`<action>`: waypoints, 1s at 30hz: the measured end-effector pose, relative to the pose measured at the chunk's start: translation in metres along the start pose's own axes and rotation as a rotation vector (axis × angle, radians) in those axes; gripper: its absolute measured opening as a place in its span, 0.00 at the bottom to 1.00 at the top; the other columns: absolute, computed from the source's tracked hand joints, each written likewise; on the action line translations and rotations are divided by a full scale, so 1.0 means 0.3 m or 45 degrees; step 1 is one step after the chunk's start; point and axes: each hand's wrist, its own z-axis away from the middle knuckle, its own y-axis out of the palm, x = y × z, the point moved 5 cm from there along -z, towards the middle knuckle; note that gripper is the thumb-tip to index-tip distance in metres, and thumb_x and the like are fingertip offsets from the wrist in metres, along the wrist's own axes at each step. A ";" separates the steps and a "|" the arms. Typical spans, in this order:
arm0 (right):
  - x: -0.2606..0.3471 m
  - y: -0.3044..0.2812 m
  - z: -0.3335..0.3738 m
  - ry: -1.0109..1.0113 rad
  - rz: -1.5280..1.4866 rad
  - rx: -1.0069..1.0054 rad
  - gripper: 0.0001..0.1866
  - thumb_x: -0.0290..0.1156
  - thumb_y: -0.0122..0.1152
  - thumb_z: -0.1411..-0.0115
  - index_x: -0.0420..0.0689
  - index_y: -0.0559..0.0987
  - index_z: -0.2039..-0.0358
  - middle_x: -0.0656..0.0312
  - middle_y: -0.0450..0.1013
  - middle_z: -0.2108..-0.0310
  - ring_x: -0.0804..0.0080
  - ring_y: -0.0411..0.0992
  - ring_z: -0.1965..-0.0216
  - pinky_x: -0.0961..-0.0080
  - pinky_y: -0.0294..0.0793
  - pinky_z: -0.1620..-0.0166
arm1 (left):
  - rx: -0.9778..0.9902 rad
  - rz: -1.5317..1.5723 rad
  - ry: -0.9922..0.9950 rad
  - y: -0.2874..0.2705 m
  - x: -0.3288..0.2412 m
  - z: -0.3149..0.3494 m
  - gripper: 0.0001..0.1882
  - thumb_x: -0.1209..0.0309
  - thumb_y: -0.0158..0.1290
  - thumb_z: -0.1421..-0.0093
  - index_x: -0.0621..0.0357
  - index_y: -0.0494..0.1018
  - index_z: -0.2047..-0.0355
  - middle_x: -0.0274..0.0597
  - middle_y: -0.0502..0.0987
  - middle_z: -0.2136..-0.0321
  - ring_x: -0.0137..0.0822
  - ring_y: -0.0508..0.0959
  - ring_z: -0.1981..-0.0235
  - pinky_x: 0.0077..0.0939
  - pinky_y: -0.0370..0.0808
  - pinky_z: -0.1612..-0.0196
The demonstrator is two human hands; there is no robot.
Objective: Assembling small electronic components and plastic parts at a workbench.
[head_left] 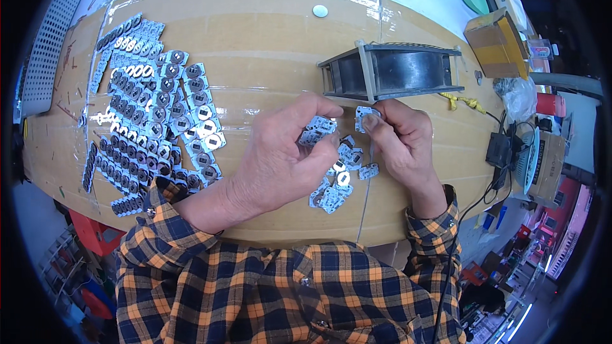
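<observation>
My left hand (287,153) is closed on a small circuit board panel (317,129), pinched between thumb and fingers. A little to the right, my right hand (405,139) grips a single small circuit board (362,114) between thumb and forefinger. The two held pieces are apart. Beneath and between my hands lies a loose pile of small circuit boards (333,199), some with round silvery or dark parts on them. Part of the pile is hidden behind my left hand. To the left, many strips of circuit boards (137,114) with round dark parts lie in overlapping rows.
A black box fan (408,70) stands just beyond my hands. A round white disc (320,11) lies farther back on the cardboard-covered table (255,38). An open cardboard box (496,44), a black power adapter (498,148) and cables are at the right. A perforated metal panel (48,44) borders the left.
</observation>
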 end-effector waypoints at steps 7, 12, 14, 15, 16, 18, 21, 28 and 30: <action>-0.013 0.032 0.005 0.266 -0.352 0.052 0.09 0.26 0.53 0.37 0.37 0.77 0.74 0.71 0.65 0.87 0.89 0.59 0.85 0.85 0.54 0.81 | 0.041 0.055 -0.084 -0.008 0.003 0.004 0.18 0.86 0.48 0.42 0.68 0.65 0.50 0.41 0.77 0.62 0.22 0.77 0.63 0.13 0.74 0.64; -0.009 0.028 0.003 0.263 -0.307 0.041 0.09 0.27 0.53 0.37 0.36 0.77 0.72 0.72 0.65 0.87 0.89 0.58 0.86 0.85 0.54 0.82 | 0.014 0.146 -0.142 -0.012 -0.017 0.008 0.17 0.87 0.47 0.41 0.68 0.64 0.51 0.45 0.77 0.62 0.24 0.78 0.61 0.16 0.77 0.62; -0.015 0.030 0.006 0.222 -0.266 0.031 0.09 0.27 0.54 0.37 0.36 0.78 0.72 0.71 0.66 0.87 0.89 0.59 0.86 0.84 0.54 0.82 | -0.018 0.142 -0.195 -0.021 -0.007 0.011 0.16 0.87 0.47 0.41 0.68 0.64 0.52 0.46 0.78 0.62 0.25 0.79 0.60 0.18 0.78 0.61; -0.020 0.029 0.008 0.150 -0.171 0.005 0.09 0.26 0.54 0.37 0.36 0.77 0.72 0.71 0.66 0.87 0.89 0.59 0.86 0.84 0.55 0.82 | -0.016 0.143 -0.195 -0.025 -0.001 0.013 0.16 0.87 0.47 0.41 0.68 0.64 0.52 0.46 0.78 0.62 0.25 0.79 0.60 0.18 0.78 0.61; -0.017 0.027 0.009 0.079 -0.076 -0.020 0.09 0.26 0.55 0.37 0.36 0.77 0.73 0.71 0.66 0.87 0.89 0.60 0.85 0.84 0.55 0.81 | 0.012 0.143 -0.160 -0.029 0.004 0.014 0.16 0.87 0.47 0.40 0.69 0.64 0.52 0.45 0.78 0.63 0.26 0.79 0.60 0.18 0.78 0.61; -0.007 0.024 0.006 0.051 -0.034 -0.031 0.09 0.26 0.55 0.37 0.35 0.77 0.73 0.70 0.66 0.87 0.89 0.60 0.85 0.84 0.56 0.81 | 0.042 0.141 -0.124 -0.033 0.012 0.018 0.15 0.87 0.46 0.40 0.69 0.64 0.52 0.45 0.78 0.63 0.26 0.79 0.60 0.18 0.79 0.61; -0.003 0.019 0.003 0.030 0.012 -0.059 0.10 0.26 0.55 0.37 0.35 0.76 0.75 0.70 0.66 0.87 0.88 0.60 0.84 0.83 0.56 0.80 | 0.051 0.021 -0.074 -0.038 0.017 0.024 0.14 0.87 0.46 0.39 0.70 0.65 0.52 0.45 0.79 0.63 0.27 0.80 0.60 0.18 0.78 0.60; -0.007 -0.004 0.003 -0.011 0.002 -0.023 0.10 0.25 0.56 0.40 0.36 0.73 0.78 0.70 0.63 0.85 0.87 0.57 0.81 0.81 0.56 0.78 | 0.008 -0.634 0.409 -0.033 -0.045 0.011 0.13 0.84 0.53 0.42 0.67 0.74 0.55 0.43 0.80 0.69 0.27 0.81 0.71 0.17 0.76 0.69; -0.006 -0.013 0.004 -0.039 -0.021 -0.079 0.10 0.25 0.56 0.40 0.37 0.71 0.78 0.70 0.62 0.86 0.86 0.56 0.82 0.81 0.56 0.78 | 0.178 -0.574 0.282 0.000 -0.069 0.023 0.12 0.83 0.56 0.44 0.65 0.76 0.58 0.44 0.80 0.70 0.28 0.79 0.76 0.19 0.73 0.73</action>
